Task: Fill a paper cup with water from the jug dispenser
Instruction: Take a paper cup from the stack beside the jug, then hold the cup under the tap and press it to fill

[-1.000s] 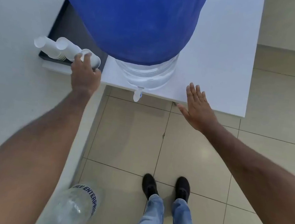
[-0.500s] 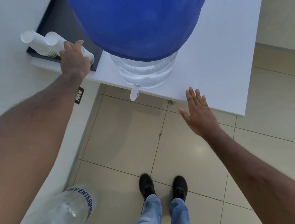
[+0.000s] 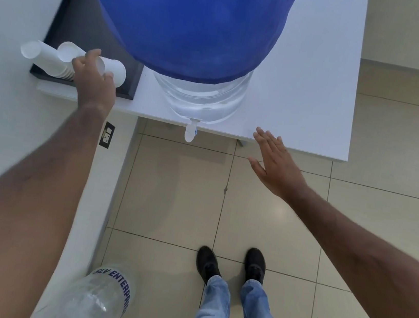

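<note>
White cup stack (image 3: 55, 61) under left hand (image 3: 93, 86); right hand (image 3: 275, 162) at table edge (image 3: 299, 147)

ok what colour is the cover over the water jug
Blue, a plain cloth cover over the clear jug; only the head view shows it.

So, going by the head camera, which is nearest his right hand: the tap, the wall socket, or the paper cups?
From the right hand:
1. Tap, just to its left at the table edge.
2. Wall socket, further left, below the table.
3. Paper cups, far left, on the black tray.
</note>
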### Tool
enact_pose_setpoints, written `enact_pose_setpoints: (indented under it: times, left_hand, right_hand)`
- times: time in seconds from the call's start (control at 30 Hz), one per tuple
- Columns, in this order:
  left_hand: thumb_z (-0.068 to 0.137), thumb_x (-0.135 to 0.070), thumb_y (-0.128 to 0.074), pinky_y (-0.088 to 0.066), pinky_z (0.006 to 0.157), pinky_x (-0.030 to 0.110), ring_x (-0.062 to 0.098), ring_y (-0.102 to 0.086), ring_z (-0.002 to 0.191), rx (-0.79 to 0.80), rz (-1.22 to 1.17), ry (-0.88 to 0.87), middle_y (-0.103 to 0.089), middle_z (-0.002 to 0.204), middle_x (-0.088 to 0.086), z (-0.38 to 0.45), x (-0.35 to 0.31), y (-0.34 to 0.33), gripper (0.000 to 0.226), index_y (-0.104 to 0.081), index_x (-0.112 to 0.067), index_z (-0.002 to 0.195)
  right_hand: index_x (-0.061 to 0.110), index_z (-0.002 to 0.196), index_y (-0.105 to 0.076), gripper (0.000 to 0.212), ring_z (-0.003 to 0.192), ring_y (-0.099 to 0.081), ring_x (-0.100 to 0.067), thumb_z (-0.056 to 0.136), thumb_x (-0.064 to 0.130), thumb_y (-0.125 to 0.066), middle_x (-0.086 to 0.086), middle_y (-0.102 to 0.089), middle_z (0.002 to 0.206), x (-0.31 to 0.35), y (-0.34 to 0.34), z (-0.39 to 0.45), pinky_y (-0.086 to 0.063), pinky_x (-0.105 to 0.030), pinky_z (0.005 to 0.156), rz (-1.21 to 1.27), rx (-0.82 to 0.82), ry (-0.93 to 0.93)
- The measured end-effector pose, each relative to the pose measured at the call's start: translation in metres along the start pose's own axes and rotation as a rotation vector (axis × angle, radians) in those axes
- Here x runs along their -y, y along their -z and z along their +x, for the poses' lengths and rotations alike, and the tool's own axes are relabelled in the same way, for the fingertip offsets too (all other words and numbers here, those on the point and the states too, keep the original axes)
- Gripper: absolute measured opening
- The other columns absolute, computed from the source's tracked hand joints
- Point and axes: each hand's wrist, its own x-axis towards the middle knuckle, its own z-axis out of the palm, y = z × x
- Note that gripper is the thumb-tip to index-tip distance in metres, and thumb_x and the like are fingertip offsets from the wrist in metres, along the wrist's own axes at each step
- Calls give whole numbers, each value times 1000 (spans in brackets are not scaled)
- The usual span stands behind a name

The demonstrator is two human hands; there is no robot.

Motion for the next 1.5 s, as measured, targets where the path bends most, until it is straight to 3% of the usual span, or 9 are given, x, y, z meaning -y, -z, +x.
enact_pose_setpoints:
  times: [0.1,0.3,0.47,0.77,0.97,1.13,1.23,1.33,1.5]
  left_hand:
    - [102,-18,-52,-36,127,37,29,-43,149,-73,-246,41,-34,160,13,-33,9,7,56,-43,-20,157]
    - [103,-24,-50,-54,87,32,21,-62,117,-164,-931,397,-55,151,9,-148,38,-18,42,-46,-25,145]
    - [109,-26,-42,-50,78,32,28,-55,111,-121,-1216,800,-58,131,10,-229,51,-64,40,-53,-21,147]
    - [108,-31,-34,-44,68,29,18,-58,82,113,-1407,941,-63,103,9,-262,29,-115,37,-62,-13,123]
    - [104,-25,-31,-55,60,22,13,-66,72,285,-1506,807,-72,80,-1,-252,23,-145,41,-70,-14,101]
    - [106,-27,-33,-52,77,31,16,-68,85,324,-1342,761,-75,85,-3,-249,28,-159,43,-74,-22,96]
    - [109,-26,-40,-51,91,38,19,-70,114,188,-1036,666,-77,121,4,-243,35,-165,32,-67,-18,123]
    - [107,-26,-50,-50,97,36,22,-65,119,51,-861,428,-68,133,9,-234,41,-163,30,-60,-16,133]
    - [111,-24,-54,-51,89,16,2,-60,104,18,-673,-193,-62,119,-5,-219,31,-146,26,-57,-29,136]
  right_hand:
    - [12,149,-53,47,138,-56,-29,104,24,-62,-5,-58,148,12,-2,-4,-35,-48,123,-12,-84,28]
    - [10,122,-66,24,101,-59,-18,99,15,-71,-3,-68,115,40,-18,2,-48,-43,105,211,1,43]
    - [14,130,-63,35,116,-58,-19,99,23,-77,-1,-63,130,67,-51,5,-49,-30,99,437,187,-35]
    - [10,154,-48,80,142,-51,-21,86,19,-91,-5,-51,157,99,-103,20,-50,-38,113,634,262,-143]
    - [15,139,-59,72,119,-61,-7,78,17,-96,7,-67,130,102,-124,37,-45,-4,85,827,131,-157]
    - [15,136,-59,66,115,-62,-12,80,18,-94,9,-66,119,99,-135,50,-46,-6,82,837,25,-133]
    - [14,139,-58,72,120,-63,-16,80,28,-96,6,-67,126,94,-141,62,-48,-19,95,789,-35,-105]
    - [15,141,-57,73,125,-62,-19,80,30,-96,3,-68,132,84,-146,76,-49,-29,102,760,-93,-118]
    - [17,139,-58,67,122,-63,-13,82,24,-93,7,-68,130,71,-153,94,-49,-16,98,811,-146,-156]
